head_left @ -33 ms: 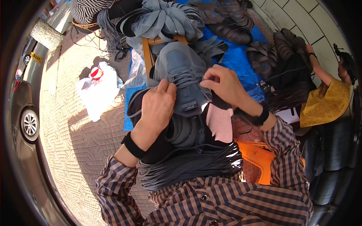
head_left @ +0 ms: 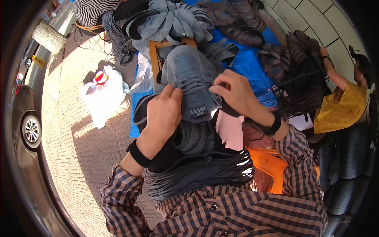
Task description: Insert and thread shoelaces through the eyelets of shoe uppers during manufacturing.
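Note:
A grey sneaker upper point(head_left: 189, 75) lies on my lap with its toe pointing away from me. My left hand point(head_left: 164, 114) grips its left side near the tongue. My right hand point(head_left: 235, 94) pinches at the lacing area on its right side, fingers closed on the upper or a lace. Both wrists wear black bands. A thick bundle of grey laces point(head_left: 197, 173) hangs across my lap below the shoe. More grey uppers point(head_left: 193, 138) sit under the held one, beside a pink cloth point(head_left: 229, 130).
A pile of grey uppers point(head_left: 173, 19) rests on a wooden stool point(head_left: 154, 51) ahead. Dark uppers point(head_left: 296, 51) lie on a blue tarp point(head_left: 244, 59). A person in a yellow top point(head_left: 343, 106) sits at right. An orange stool point(head_left: 268, 162), a white bag point(head_left: 102, 98) and a car point(head_left: 23, 130) are nearby.

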The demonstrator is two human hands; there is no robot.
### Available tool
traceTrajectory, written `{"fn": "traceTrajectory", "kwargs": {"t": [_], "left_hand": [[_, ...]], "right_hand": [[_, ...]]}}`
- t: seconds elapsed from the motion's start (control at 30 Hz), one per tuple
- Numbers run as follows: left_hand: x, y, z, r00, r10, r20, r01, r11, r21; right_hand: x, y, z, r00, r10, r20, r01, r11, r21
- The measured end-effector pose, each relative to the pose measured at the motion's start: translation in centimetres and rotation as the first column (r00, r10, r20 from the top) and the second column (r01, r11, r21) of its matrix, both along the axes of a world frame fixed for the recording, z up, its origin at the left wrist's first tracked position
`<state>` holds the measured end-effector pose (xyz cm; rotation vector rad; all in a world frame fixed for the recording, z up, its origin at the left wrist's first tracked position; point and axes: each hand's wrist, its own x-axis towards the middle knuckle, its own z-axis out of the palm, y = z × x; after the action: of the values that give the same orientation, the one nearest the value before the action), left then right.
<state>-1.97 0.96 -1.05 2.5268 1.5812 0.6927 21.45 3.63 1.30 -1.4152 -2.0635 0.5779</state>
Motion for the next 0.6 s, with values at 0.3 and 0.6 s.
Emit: {"fn": "traceTrajectory", "kwargs": {"t": [0.3, 0.6], "left_hand": [[1.2, -3.0, 0.8, 0.981, 0.164, -0.105, -0.158, 0.985, 0.065], [2.5, -2.5, -0.1, 0.918, 0.081, -0.387, 0.003, 0.978, 0.211]], "right_hand": [[-0.2, -2.8, -0.2, 0.97, -0.01, 0.243, -0.095, 0.904, 0.417], [-1.1, -2.7, 1.9, 0.704, 0.185, 0.686, -0.44, 0.871, 0.217]]}}
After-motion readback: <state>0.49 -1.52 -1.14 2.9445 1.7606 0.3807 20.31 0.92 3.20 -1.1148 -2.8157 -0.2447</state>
